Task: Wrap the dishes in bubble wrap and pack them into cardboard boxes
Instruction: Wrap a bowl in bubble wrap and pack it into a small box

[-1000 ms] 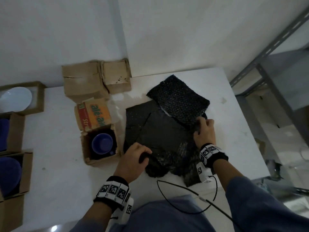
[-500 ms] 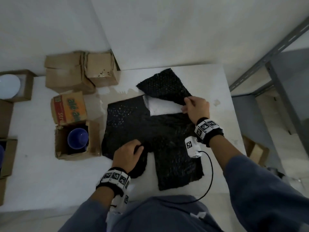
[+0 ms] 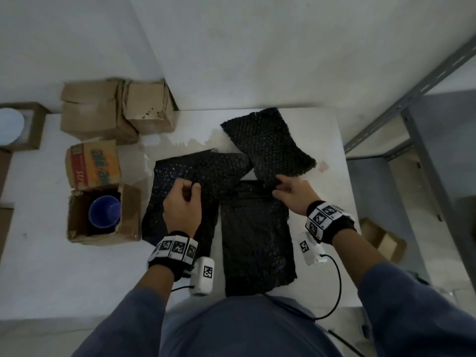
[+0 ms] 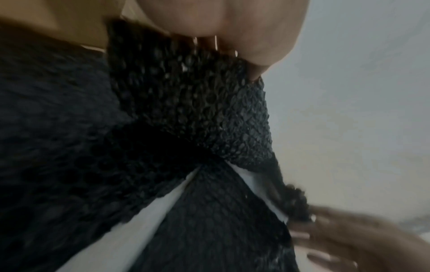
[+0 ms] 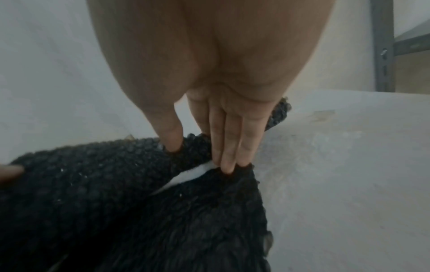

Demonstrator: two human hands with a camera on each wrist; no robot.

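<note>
Several black bubble wrap sheets (image 3: 257, 240) lie overlapping on the white table (image 3: 64, 266). My left hand (image 3: 191, 188) pinches a raised fold of one bubble wrap sheet (image 4: 197, 110) near the pile's middle, fingers curled. My right hand (image 3: 277, 185) pinches the near edge of the far-right sheet (image 3: 268, 145) between thumb (image 5: 172, 136) and fingers (image 5: 228, 147), lifting it off the table. A blue bowl (image 3: 104, 212) sits unwrapped inside an open cardboard box (image 3: 128, 210) to the left of the sheets.
Two closed cardboard boxes (image 3: 98, 112) stand at the back against the wall. A white plate (image 3: 10, 124) lies in another box at the far left. A grey metal shelf frame (image 3: 425, 150) stands beyond the table's right edge.
My left hand has moved away from me up the left sheet and now pinches a fold. My right hand has drawn the far sheet toward me, covering most of the bare gap.
</note>
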